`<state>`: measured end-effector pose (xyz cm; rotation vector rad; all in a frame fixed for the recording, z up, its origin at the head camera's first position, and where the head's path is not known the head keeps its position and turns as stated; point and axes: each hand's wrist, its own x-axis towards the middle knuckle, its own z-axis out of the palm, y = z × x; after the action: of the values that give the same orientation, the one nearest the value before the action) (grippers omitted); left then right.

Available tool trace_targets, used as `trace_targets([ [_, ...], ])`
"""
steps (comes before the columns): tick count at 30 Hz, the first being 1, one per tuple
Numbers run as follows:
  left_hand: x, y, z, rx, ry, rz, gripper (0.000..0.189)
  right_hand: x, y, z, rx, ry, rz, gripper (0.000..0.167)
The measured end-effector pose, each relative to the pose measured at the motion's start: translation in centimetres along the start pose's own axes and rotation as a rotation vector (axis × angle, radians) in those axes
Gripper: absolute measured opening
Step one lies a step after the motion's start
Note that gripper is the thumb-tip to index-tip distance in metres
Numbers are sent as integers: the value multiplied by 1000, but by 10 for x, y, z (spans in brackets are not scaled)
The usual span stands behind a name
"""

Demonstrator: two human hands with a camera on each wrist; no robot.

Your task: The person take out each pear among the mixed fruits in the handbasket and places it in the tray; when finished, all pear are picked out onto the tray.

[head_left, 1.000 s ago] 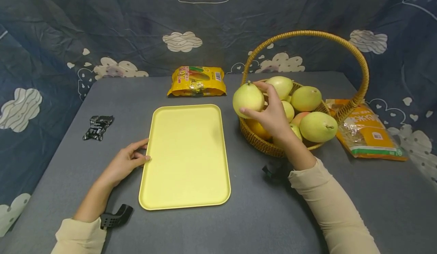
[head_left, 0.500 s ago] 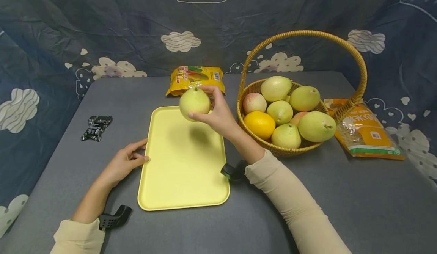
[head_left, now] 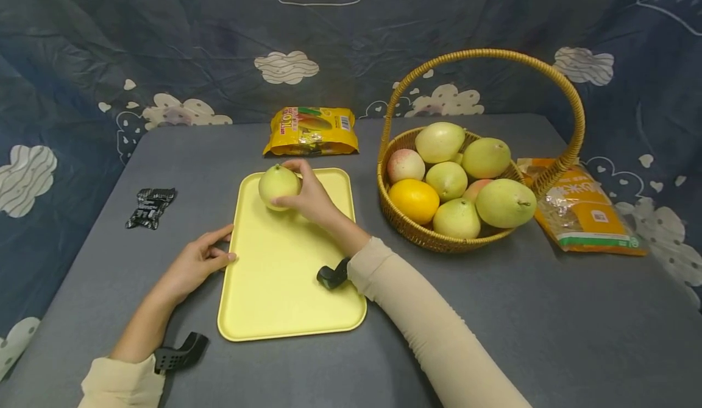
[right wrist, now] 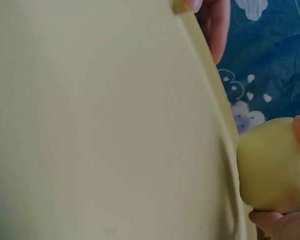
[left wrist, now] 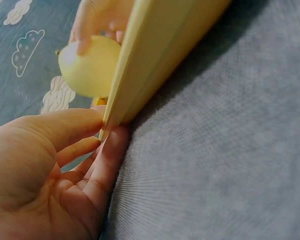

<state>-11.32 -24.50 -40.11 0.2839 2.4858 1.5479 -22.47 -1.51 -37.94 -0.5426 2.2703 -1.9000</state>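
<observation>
My right hand [head_left: 309, 196] grips a round yellow-green pear [head_left: 278, 187] between thumb and fingers. The pear is at the far left corner of a yellow rectangular tray [head_left: 285, 286], stem up; whether it touches the tray I cannot tell. At the tray's left edge, my left hand [head_left: 193, 267] pinches the rim between thumb and fingers, as the left wrist view shows. To the right, a wicker basket [head_left: 408, 230] with a tall handle holds several green pears, a yellow fruit [head_left: 414, 201] and a pinkish peach [head_left: 406, 165].
A yellow snack bag [head_left: 311, 131] lies behind the tray. Left of the tray is a small black wrapped packet [head_left: 150, 208]. An orange and clear bag [head_left: 589, 210] lies right of the basket on the grey table [head_left: 548, 323]. A dark cloud-patterned cloth hangs behind.
My right hand has carried the pear left from over the basket to the tray's far left corner and lowered it. My left hand stays at the tray's edge.
</observation>
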Motion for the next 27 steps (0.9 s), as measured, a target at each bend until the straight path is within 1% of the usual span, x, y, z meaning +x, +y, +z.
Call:
trace_targets([
  [2,0,-1,0,-3,2,2,62,2,4,4,12,-1,11,69],
  [6,-1,-1,1,-1,10,10,62,4,7,10,3,-22,1,69],
  [11,0,0,1,-3,10,9,61,5,7,13,-71,-51,-2,71],
  [17,0,1,1,0,11,7,61,7,4,15,-114,-59,14,73],
  [23,-1,0,1,0,10,13,61,2,-2,8,-158,-56,51,77],
  [25,0,-1,1,0,10,16,61,-3,-7,3,-154,-65,36,76],
  [27,0,-1,2,-2,13,18,61,-9,-12,-4,-162,-84,-5,71],
])
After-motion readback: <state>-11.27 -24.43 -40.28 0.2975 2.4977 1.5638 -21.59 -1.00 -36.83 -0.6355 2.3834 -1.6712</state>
